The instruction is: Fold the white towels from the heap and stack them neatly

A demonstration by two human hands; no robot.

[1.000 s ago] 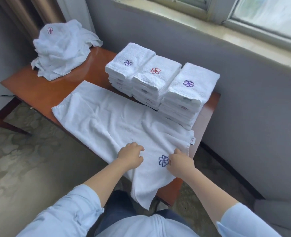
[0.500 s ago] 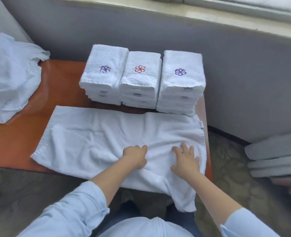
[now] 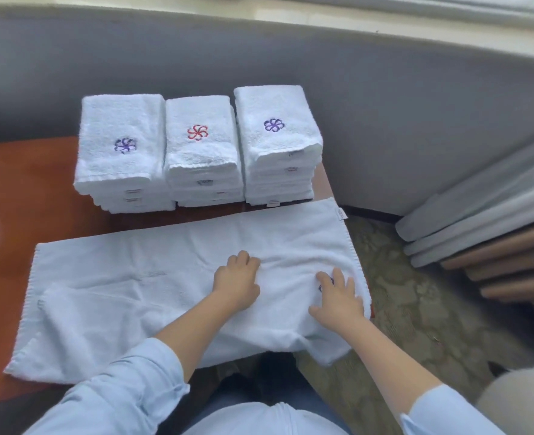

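Stacks [image 3: 203, 158] three, spread towel [image 3: 127, 277] one.

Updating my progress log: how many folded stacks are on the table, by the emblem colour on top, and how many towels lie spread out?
Purple emblem on top: 2, the left stack and the right stack
Red emblem on top: 1, the middle stack
Spread out: 1, the flat towel
Total: 4
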